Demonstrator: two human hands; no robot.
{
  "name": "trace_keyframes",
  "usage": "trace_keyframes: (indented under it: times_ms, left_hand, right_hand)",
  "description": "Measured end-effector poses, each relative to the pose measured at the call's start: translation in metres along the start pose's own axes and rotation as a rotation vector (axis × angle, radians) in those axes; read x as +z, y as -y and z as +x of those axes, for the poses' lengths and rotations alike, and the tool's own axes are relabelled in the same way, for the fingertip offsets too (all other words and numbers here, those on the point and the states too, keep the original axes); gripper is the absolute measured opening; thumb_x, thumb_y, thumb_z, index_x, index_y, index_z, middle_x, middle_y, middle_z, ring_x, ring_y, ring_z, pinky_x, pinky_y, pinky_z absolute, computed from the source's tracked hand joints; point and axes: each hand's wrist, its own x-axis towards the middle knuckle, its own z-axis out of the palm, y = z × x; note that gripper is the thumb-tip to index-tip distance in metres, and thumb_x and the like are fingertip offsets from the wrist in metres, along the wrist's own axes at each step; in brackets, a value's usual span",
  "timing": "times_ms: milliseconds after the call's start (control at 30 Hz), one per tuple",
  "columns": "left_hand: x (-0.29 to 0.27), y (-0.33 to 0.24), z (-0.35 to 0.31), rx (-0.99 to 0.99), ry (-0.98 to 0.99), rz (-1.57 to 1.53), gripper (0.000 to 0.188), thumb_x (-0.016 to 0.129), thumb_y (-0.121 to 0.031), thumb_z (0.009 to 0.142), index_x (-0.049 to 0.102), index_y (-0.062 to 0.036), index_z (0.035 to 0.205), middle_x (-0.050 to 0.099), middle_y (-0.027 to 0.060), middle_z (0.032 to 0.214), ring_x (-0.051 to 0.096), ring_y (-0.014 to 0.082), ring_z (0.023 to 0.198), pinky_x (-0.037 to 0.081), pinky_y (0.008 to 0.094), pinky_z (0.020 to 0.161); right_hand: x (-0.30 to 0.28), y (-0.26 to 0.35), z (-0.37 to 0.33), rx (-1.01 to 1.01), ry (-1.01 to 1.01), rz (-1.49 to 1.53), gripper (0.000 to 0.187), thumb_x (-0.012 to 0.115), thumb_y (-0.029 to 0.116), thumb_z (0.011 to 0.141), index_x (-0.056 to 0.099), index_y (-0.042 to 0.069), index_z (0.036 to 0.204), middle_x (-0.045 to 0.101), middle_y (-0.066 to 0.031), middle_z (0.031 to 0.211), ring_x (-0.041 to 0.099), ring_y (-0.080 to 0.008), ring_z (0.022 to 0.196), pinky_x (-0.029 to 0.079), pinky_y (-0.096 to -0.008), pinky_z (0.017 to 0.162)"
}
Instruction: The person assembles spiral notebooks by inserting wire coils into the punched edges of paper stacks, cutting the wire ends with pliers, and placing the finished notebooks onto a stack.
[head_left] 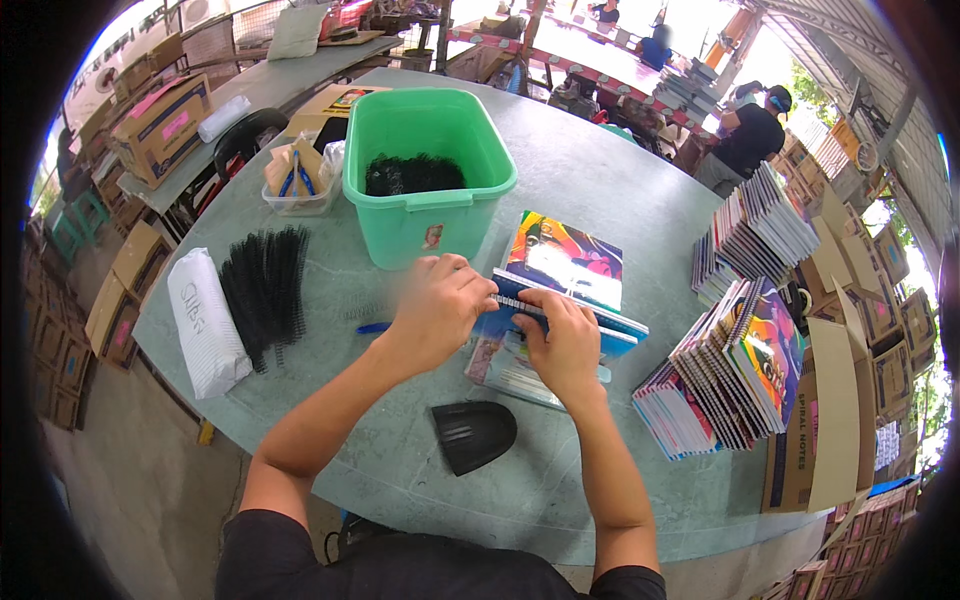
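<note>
Over the middle of the table, my right hand [562, 340] grips a blue-edged notebook [622, 332] along its punched edge, thumb on the near side. A dark spiral coil [510, 301] runs along that edge. My left hand [435, 305], slightly blurred, has its fingers closed in a pinch at the coil's left end. Behind lies a notebook with a bright multicoloured cover [565, 255], and more notebooks [515, 370] lie under my hands. Close to my left hand are a blue pen [374, 328] and a loose coil [362, 308]. A black curved, cup-like piece [474, 437] rests nearer to me.
A green tub [432, 225] holding black coils stands behind my left hand. Leftward lie a pile of black coils [265, 290], a white wrapped bundle [207, 325] and a box with blue-handled pliers [300, 195]. Stacked spiral notebooks [715, 375] and an open carton [820, 430] are at right.
</note>
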Motion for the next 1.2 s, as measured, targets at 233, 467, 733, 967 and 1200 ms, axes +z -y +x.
trace_keyframes:
  times_ms: [233,467,733,967,1200]
  left_hand:
    - [0.002,0.014,0.001,-0.012,0.029,-0.132,0.017,0.067,-0.018,0.077,0.065,-0.01,0.091,0.063,0.0046,0.084,0.054,0.025,0.094,0.038,0.0396,0.081]
    - [0.034,-0.048,-0.063,0.167,0.187,-0.014,0.026,0.065,-0.023,0.077,0.058,-0.009,0.099,0.056,0.0151,0.099,0.055,0.0292,0.089,0.045,0.0405,0.075]
    - [0.02,-0.041,-0.062,-0.142,0.606,-0.319,0.037,0.064,-0.028,0.081,0.057,-0.0145,0.115,0.059,0.0157,0.099,0.06,0.0349,0.094,0.049,0.0446,0.076]
    - [0.04,-0.038,-0.098,-0.143,0.875,-0.254,0.04,0.064,-0.033,0.08,0.058,-0.0174,0.116,0.059,0.0113,0.098,0.059,0.0315,0.091,0.048,0.0436,0.078]
    - [0.027,-0.029,-0.062,0.044,0.142,-0.107,0.038,0.068,-0.02,0.076,0.059,-0.0091,0.111,0.053,0.0126,0.114,0.052,0.0319,0.101,0.044,0.042,0.08]
  right_hand:
    - [-0.007,-0.005,0.003,0.042,0.105,0.071,0.014,0.065,0.016,0.079,0.064,0.009,0.09,0.067,-0.0078,0.081,0.063,-0.025,0.078,0.044,-0.0376,0.076]
    - [-0.002,-0.004,0.001,0.005,-0.005,0.122,0.016,0.068,0.007,0.075,0.064,0.008,0.09,0.068,-0.0041,0.082,0.063,-0.0207,0.078,0.042,-0.0335,0.075]
    - [-0.004,-0.011,-0.004,0.024,-0.05,0.055,0.017,0.07,0.01,0.074,0.065,0.006,0.09,0.065,-0.0094,0.088,0.062,-0.0261,0.081,0.045,-0.0366,0.074]
    - [0.004,-0.009,-0.003,-0.053,-0.123,0.052,0.017,0.071,0.012,0.073,0.066,0.006,0.088,0.066,-0.0082,0.081,0.062,-0.0259,0.075,0.044,-0.0349,0.07]
    - [-0.007,-0.008,0.0,0.03,0.029,0.147,0.019,0.069,0.007,0.074,0.065,0.003,0.092,0.066,-0.0113,0.081,0.063,-0.0275,0.078,0.046,-0.0343,0.07]
